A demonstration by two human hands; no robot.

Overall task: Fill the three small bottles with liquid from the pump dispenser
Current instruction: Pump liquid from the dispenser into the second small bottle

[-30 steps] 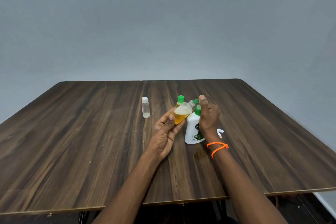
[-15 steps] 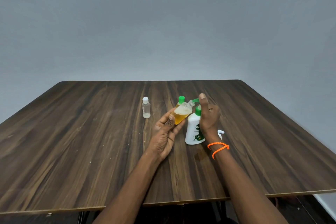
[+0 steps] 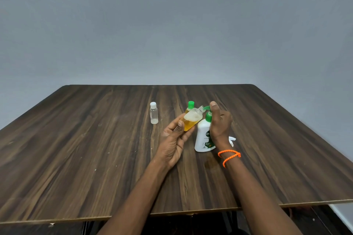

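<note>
A grey wall (image 3: 172,25) fills the upper half of the view, and below it a dark wood-grain table (image 3: 76,158) spreads across the whole width, its near edge running along the bottom. Both forearms reach in from below toward the middle of the table. The white pump dispenser (image 3: 203,139) stands upright on the tabletop right of centre, with a green pump head and a green-and-white label facing the camera. The right hand (image 3: 219,126) sits on top of it, thumb raised beside the pump head, fingers bent over the far side; how firmly they close there cannot be seen. An orange bracelet (image 3: 229,155) circles that wrist in two loops. The left hand (image 3: 174,139) pinches a small open bottle (image 3: 192,120) between thumb and fingers, tilted so that its uncapped neck points at the green spout; the bottle holds amber liquid in its lower part with pale foam above. Just behind it stands a second small bottle with a green cap (image 3: 190,105), mostly hidden by the held one. Well to the left stands a clear small bottle with a white cap (image 3: 153,113), upright, apart from the rest. A small white object (image 3: 232,139) lies on the table just behind the right wrist
</note>
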